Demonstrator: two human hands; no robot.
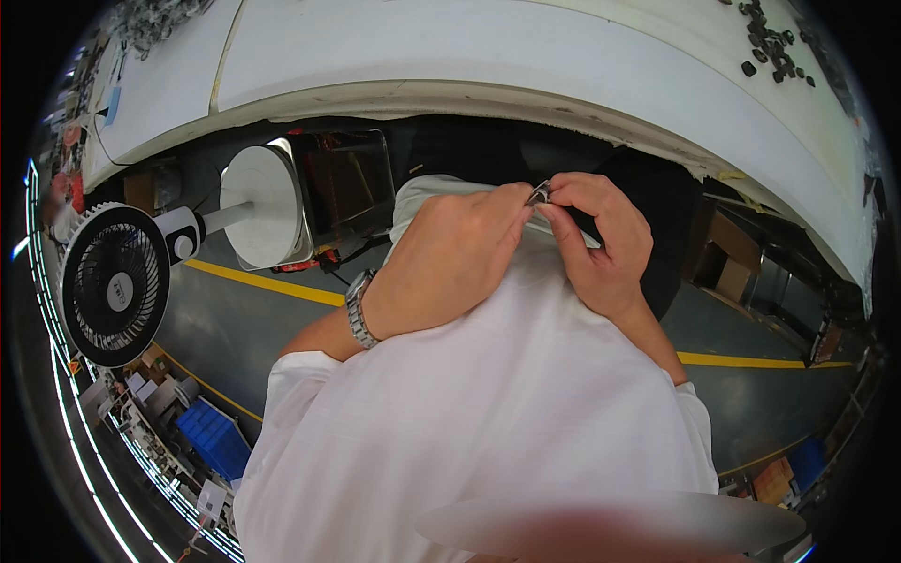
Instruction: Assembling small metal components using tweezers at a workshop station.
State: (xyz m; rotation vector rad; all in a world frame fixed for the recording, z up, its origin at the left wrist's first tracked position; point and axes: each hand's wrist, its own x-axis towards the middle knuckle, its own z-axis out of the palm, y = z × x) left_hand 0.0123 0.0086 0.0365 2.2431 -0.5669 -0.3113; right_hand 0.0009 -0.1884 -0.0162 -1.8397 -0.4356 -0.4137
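My left hand [452,246], with a metal-band watch [358,310] on its wrist, is closed in a pinch in front of my body. Opposite it, my right hand [601,235] pinches with thumb and forefinger. Between the two sets of fingertips is a small shiny metal part [539,194], dark and silvery. Both hands grip it, and the fingers cover most of it, so its exact kind cannot be made out. The hands are above my lap, short of the white table's near edge.
A white table [394,47] curves across the far side, with small dark parts [775,45] scattered at its right. To the left stands a black-and-white fan [117,289] near a round white base [263,208]. A cardboard box [728,255] sits under the table. Blue crate [214,437] lies lower left.
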